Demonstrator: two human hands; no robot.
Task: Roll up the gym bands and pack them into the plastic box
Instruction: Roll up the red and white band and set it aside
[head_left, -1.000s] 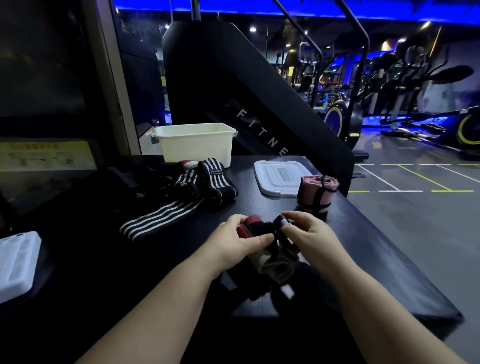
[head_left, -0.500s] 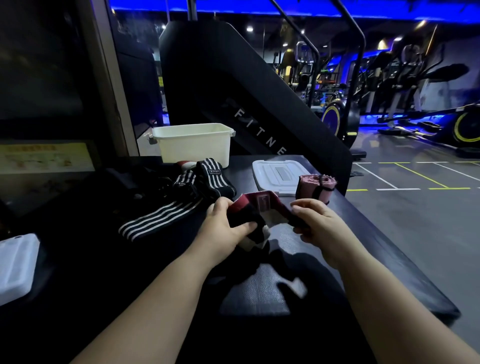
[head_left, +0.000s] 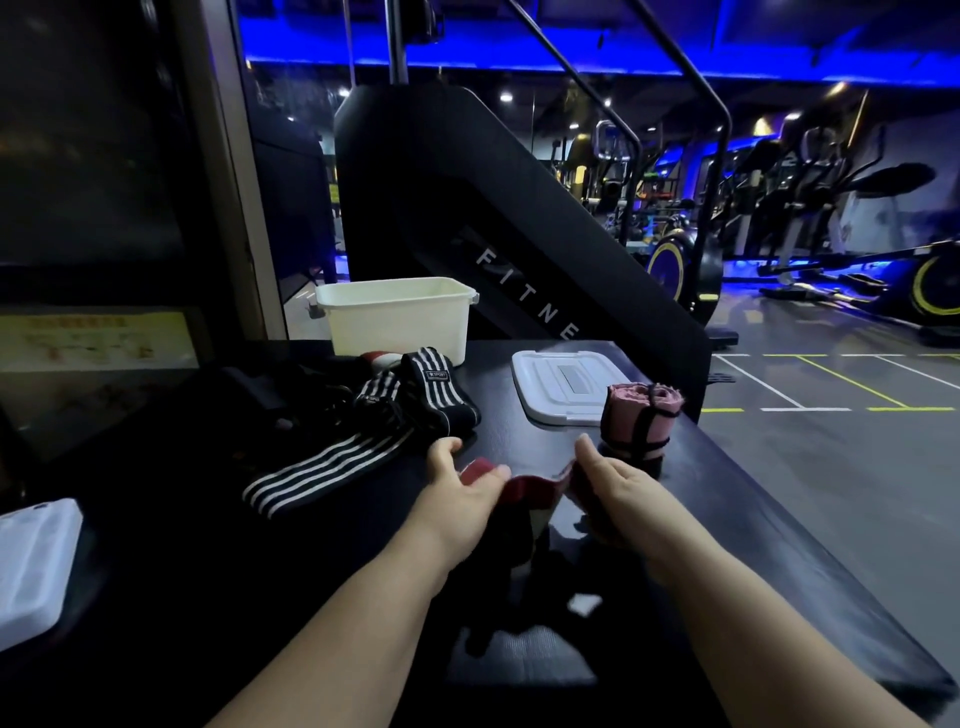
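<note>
A dark red gym band (head_left: 530, 488) stretches between my two hands just above the black table (head_left: 727, 530). My left hand (head_left: 462, 493) pinches its left end, thumb on top. My right hand (head_left: 618, 493) grips the right end, and part of the band hangs down below. A rolled pink band (head_left: 641, 421) bound with black straps stands upright just beyond my right hand. Black bands with white stripes (head_left: 363, 441) lie in a heap to the left. The cream plastic box (head_left: 397, 319) stands open at the table's far edge.
The box's white lid (head_left: 561, 382) lies flat right of the box, beside the pink roll. Another white lid or tray (head_left: 31, 566) sits at the table's left edge. A black fitness machine (head_left: 493, 218) rises behind the table. The table's right edge drops to the gym floor.
My hands have moved apart and spread the red band out between them; a second ago it was bunched up between both hands, closer to me.
</note>
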